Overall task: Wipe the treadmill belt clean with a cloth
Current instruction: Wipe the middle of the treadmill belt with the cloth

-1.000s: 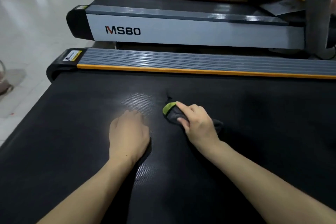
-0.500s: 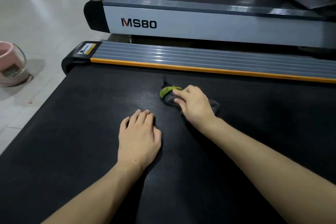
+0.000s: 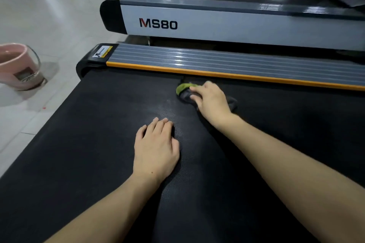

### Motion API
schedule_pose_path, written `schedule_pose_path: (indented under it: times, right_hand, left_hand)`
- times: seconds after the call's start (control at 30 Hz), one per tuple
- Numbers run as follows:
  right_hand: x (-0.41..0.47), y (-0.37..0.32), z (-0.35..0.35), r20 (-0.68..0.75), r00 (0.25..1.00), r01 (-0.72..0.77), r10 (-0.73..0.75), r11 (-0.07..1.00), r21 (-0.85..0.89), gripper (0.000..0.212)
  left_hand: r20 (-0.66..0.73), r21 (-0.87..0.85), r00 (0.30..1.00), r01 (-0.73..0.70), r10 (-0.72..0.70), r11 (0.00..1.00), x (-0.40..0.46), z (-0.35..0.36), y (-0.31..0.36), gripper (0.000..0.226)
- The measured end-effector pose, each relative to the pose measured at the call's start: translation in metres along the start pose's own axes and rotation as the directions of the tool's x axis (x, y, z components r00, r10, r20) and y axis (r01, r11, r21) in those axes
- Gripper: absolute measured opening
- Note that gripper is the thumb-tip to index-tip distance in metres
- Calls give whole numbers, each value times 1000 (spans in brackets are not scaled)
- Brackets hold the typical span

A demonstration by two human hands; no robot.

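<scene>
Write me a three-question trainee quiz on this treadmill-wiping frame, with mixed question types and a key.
1. True or false: the left hand lies flat on the black textured treadmill belt with no cloth under it.
2. The dark grey cloth with a green edge under the right hand sits nearest which part? A) the orange-trimmed grey side rail B) the belt's near edge C) the pink bucket on the tiled floor
3. What lettering marks the neighbouring grey treadmill?

Key: 1 true; 2 A; 3 MS80
</scene>
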State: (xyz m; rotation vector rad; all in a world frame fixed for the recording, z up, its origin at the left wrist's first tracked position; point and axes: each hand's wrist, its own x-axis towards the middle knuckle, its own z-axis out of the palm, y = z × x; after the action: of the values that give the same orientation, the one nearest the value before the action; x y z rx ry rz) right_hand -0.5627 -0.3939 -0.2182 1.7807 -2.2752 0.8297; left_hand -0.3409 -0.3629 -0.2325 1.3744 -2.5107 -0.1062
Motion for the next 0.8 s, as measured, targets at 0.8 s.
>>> schedule_pose_path:
  times: [0.8]
  right_hand:
    - [-183,-24,-79,53,969,228,-241,957,180,28]
  left_hand:
    - [-35,-170,999,-13,7,985,-1,-2,-8,46]
